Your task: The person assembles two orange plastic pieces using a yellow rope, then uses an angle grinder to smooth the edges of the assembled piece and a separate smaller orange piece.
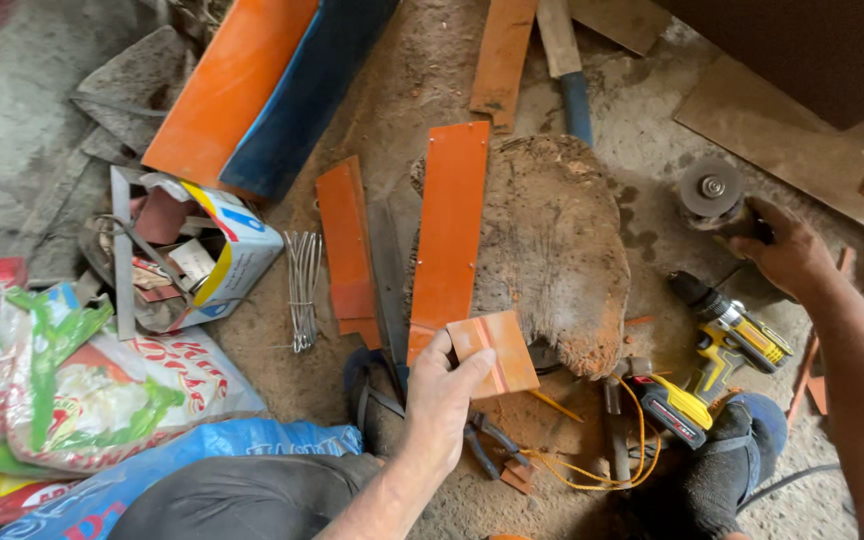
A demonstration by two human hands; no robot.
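Nearest the lens, the left hand (439, 398) pinches a small orange offcut (497, 352) by its lower left edge, holding it just at the lower end of a long orange strip (449, 232) whose long axis runs away from the person across a rough stump (557, 250). Off to the right, well apart from the offcut, the right hand (787, 252) grips an angle grinder (717, 197), its disc facing up, with a yellow drill (727, 330) lying between the two hands.

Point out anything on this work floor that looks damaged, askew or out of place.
The cardboard box at left is torn open and tipped on its side, with scraps showing inside. A yellow cord lies tangled by the drill. The left hand holds a small orange piece; the right hand grips an angle grinder.
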